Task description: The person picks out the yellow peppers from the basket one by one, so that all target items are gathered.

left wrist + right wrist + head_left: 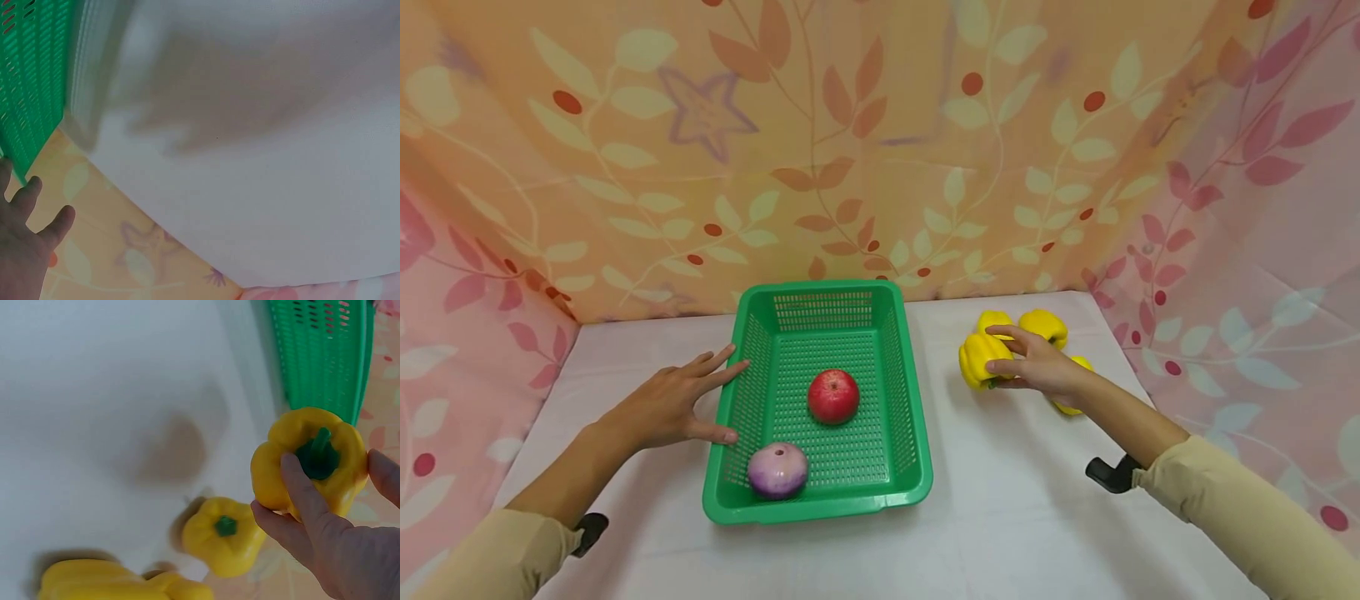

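Note:
Above the table on the right, my right hand grips a yellow bell pepper, its green stem showing in the right wrist view. More yellow bell peppers lie on the table behind and under that hand. My left hand has its fingers spread at the left rim of a green plastic basket; fingertips and thumb meet the rim in the head view. Inside the basket are a red round fruit, near the middle, and a purple-and-white round vegetable in the near left corner.
A white cloth covers the table. Floral curtains stand along the back and both sides. Black straps or mounts sit at the wrists. The basket stands left of the peppers, with bare cloth between them.

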`<action>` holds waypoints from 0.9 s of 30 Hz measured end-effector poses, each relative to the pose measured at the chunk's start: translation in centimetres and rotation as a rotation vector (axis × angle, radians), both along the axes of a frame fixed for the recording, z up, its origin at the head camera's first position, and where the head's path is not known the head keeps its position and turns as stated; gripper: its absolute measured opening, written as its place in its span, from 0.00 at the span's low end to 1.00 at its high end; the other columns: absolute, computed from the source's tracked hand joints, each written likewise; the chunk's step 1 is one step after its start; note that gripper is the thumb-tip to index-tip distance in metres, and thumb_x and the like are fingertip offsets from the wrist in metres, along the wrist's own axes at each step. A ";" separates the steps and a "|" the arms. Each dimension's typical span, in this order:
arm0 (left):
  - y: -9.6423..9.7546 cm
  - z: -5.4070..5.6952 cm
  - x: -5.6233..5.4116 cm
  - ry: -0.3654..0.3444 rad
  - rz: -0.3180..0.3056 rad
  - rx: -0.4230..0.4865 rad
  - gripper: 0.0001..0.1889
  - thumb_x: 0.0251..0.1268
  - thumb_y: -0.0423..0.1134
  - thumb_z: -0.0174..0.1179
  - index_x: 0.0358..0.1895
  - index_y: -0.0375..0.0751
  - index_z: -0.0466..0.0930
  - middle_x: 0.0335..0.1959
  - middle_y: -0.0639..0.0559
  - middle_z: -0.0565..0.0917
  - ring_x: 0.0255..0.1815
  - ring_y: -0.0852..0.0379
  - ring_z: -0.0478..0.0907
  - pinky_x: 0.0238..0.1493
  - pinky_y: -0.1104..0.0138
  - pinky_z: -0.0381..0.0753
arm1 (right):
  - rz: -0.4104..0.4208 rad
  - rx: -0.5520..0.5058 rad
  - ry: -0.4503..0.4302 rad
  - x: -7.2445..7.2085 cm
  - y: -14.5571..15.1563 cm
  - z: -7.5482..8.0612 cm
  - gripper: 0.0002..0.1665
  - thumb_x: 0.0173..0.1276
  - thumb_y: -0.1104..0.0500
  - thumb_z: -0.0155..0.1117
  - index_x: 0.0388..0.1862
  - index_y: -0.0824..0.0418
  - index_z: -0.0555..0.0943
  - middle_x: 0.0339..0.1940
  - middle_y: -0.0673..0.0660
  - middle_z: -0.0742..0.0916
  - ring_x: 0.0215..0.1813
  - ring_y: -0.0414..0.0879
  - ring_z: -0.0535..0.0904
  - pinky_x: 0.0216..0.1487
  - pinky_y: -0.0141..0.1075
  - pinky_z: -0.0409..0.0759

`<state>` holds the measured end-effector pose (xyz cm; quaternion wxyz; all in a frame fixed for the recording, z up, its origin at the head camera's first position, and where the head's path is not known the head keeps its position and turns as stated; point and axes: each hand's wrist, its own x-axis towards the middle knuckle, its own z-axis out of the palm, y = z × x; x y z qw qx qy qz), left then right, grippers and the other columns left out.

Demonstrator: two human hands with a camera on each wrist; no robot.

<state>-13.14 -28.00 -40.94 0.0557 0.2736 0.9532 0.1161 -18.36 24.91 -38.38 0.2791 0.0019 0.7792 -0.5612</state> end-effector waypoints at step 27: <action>-0.1 -0.3 -0.1 0.015 -0.006 0.005 0.55 0.46 0.73 0.67 0.77 0.48 0.62 0.79 0.40 0.56 0.74 0.30 0.59 0.58 0.31 0.68 | -0.064 0.029 -0.068 0.5 4.7 -4.6 0.47 0.74 0.60 0.62 0.81 0.64 0.46 0.76 0.75 0.57 0.68 0.66 0.66 0.63 0.54 0.74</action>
